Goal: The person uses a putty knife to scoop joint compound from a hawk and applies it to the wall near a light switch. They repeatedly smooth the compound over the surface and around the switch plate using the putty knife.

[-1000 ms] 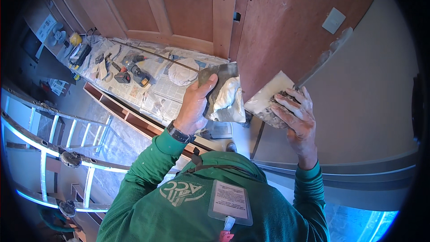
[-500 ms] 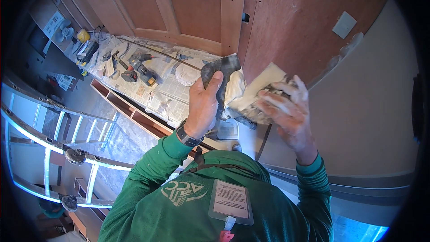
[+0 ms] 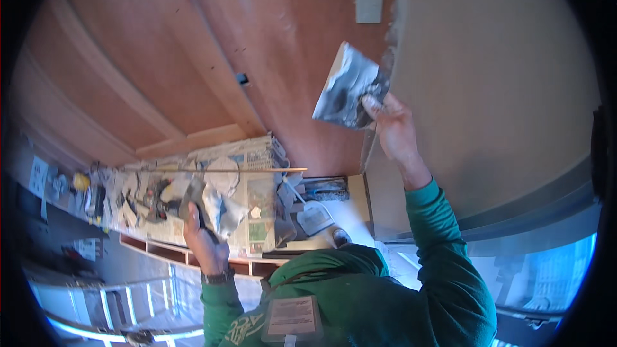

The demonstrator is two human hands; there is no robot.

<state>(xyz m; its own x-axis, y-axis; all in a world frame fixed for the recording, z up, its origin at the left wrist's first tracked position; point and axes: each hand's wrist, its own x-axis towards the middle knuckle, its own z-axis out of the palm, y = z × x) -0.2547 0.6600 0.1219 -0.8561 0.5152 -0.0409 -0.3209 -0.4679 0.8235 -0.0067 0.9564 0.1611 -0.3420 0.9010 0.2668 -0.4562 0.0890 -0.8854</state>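
Observation:
My left hand (image 3: 205,244) is closed on a dark flat plate (image 3: 193,193) carrying a lump of white paste (image 3: 222,215), low over the papered worktop. My right hand (image 3: 392,125) is raised and grips a wide flat scraper blade (image 3: 337,93), smeared dark, with white paste along its edge. The blade is in front of the reddish wood panel (image 3: 295,38), below a pale square plate (image 3: 369,3) and beside a rough white strip (image 3: 397,16) at the panel's corner with the beige surface (image 3: 488,90).
A newspaper-covered worktop (image 3: 260,189) holds a drill (image 3: 160,202), a long rod (image 3: 283,169) and scattered tools, over open wooden compartments (image 3: 180,254). An aluminium ladder (image 3: 103,302) lies at lower left. A dustpan-like object (image 3: 313,218) sits beside a shoe (image 3: 340,236).
My hands have moved apart: the right one has risen with its blade toward the panel, the left has moved lower and leftward with the plate. The view has shifted.

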